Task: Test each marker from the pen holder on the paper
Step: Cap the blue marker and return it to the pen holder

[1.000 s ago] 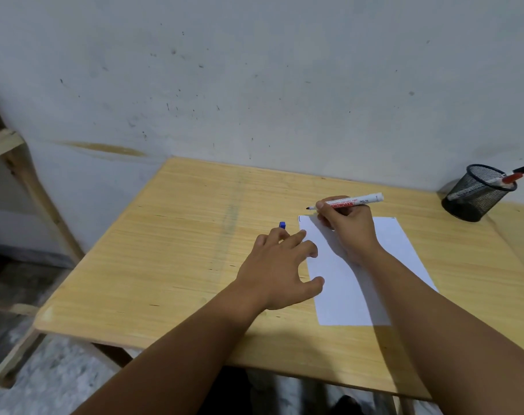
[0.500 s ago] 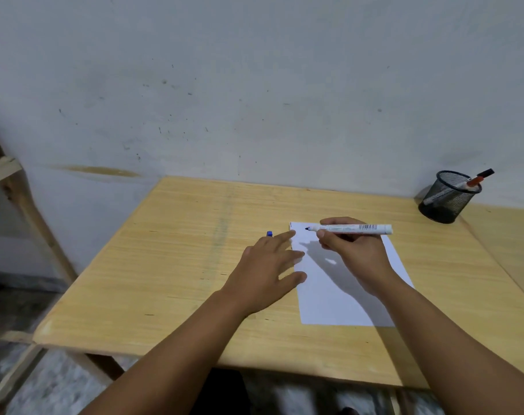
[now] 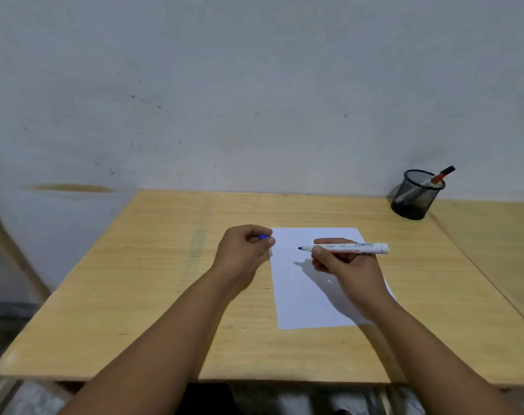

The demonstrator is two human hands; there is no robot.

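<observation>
Our right hand (image 3: pixel 349 266) has thumb and fingers clamped round the barrel of a white marker (image 3: pixel 349 248), which lies nearly level above the paper (image 3: pixel 299 298) with its blue tip pointing toward our left hand (image 3: pixel 244 253). That hand's fingers are pinched together on the blue cap (image 3: pixel 264 236), just off the sheet's left edge. No stroke shows on the paper, so the step in hand looks like recapping or marking; we cannot tell which. Either way, we should keep the barrel steady, bring the cap straight onto the tip, and keep the paper flat. Beyond the right fingers, well apart at the table (image 3: pixel 165 280) corner, the mesh pen holder (image 3: pixel 414 194) holds a red-capped marker (image 3: pixel 438 176).
</observation>
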